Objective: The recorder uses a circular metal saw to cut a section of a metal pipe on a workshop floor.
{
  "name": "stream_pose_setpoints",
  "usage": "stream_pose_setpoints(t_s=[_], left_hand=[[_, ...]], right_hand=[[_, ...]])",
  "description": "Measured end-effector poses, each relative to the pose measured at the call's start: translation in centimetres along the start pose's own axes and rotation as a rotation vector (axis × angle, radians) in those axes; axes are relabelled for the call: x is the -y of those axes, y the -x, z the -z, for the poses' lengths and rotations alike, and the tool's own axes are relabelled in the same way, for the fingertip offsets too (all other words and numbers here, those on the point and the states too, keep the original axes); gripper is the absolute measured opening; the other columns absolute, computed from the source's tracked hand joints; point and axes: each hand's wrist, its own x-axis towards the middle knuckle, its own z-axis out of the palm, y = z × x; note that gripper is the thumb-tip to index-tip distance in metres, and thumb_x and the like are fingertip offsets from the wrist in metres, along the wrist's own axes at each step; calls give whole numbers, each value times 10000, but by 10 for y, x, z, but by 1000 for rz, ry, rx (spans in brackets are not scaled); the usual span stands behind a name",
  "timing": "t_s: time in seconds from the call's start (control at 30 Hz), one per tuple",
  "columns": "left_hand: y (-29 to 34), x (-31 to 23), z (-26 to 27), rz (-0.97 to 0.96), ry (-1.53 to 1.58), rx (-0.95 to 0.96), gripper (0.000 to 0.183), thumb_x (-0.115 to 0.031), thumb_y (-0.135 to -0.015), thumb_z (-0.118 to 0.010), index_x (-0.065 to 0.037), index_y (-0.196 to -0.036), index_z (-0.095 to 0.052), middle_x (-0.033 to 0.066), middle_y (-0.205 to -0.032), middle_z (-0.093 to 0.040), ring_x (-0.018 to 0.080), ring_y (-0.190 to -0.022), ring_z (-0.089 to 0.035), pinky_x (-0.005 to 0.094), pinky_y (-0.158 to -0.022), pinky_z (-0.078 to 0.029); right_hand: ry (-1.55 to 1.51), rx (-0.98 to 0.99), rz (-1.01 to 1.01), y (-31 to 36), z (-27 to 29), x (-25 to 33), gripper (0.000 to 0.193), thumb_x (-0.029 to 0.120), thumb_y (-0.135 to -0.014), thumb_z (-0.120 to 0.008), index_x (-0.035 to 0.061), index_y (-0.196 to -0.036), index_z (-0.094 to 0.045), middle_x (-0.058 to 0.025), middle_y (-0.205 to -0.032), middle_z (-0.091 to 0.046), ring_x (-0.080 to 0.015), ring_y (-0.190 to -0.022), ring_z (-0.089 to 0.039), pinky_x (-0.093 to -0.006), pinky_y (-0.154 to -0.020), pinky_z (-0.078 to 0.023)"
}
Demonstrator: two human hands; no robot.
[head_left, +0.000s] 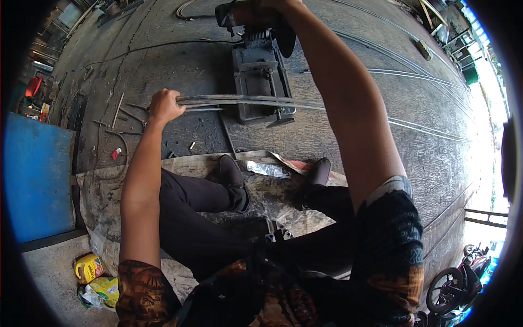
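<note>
My left hand (165, 106) is closed around the ends of a few long, thin metal rods (218, 99). The rods run to the right across the base (249, 90) of a dark cut-off saw and on past my right forearm. At the top edge of the view, my right hand (284, 4) grips the upper part of the saw, by its motor housing (245, 13); the picture's edge cuts off some of the fingers. The round blade guard (285, 41) hangs beside my right forearm. Where the rods meet the saw's clamp is hard to make out.
Short rod pieces (117, 110) and a red packet (116, 153) lie left on the floor. A silvery package (267, 169) lies between my shoes. More long rods (403, 57) stretch away right. A blue panel (38, 177), yellow jug (89, 268) and motorcycle (455, 289) stand around.
</note>
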Motion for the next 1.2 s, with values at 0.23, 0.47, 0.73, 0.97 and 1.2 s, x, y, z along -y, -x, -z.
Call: stream_pose_setpoints(t_s=[0.23, 0.47, 0.73, 0.97, 1.2], left_hand=[[-3, 0, -7, 15, 1, 33, 273, -214, -649, -805, -38, -846, -737, 173, -782, -698, 315, -731, -690, 387, -708, -552], [-17, -5, 6, -21, 46, 19, 264, -206, -643, -779, -18, -821, -728, 200, -771, -682, 347, -741, -680, 403, -703, -545], [-25, -1, 4, -3, 48, -8, 248, -201, -648, -757, -10, -802, -720, 216, -775, -672, 367, -755, -672, 413, -701, -541], [-25, 5, -7, -59, 69, -82, 231, -195, -652, -766, -12, -750, -665, 203, -756, -665, 381, -755, -658, 433, -670, -523], [-20, 12, -24, -99, 141, -388, 230, -210, -748, -758, -50, -830, -615, 152, -758, -636, 377, -721, -627, 438, -623, -478]], right_hand=[[-383, 95, -467, 28, 38, 17, 724, 362, -853, -588, 110, -1466, -296, -252, -1355, -463, -425, -1099, -575, -474, -986, -434], [-332, 682, -21, 229, 87, -9, 580, 398, -872, -624, 93, -1330, -440, -247, -1233, -507, -369, -1055, -590, -467, -839, -520], [-223, 421, -80, 326, 38, -16, 331, 411, -892, -587, 91, -961, -534, -104, -917, -637, -308, -947, -624, -463, -810, -472], [-163, 388, -180, 327, 7, -25, 262, 370, -860, -603, 111, -863, -565, -121, -754, -664, -347, -723, -659, -476, -599, -509], [-211, 353, -109, 318, 19, -24, 217, 326, -857, -625, 116, -837, -573, -64, -834, -594, -320, -697, -640, -463, -573, -509]])
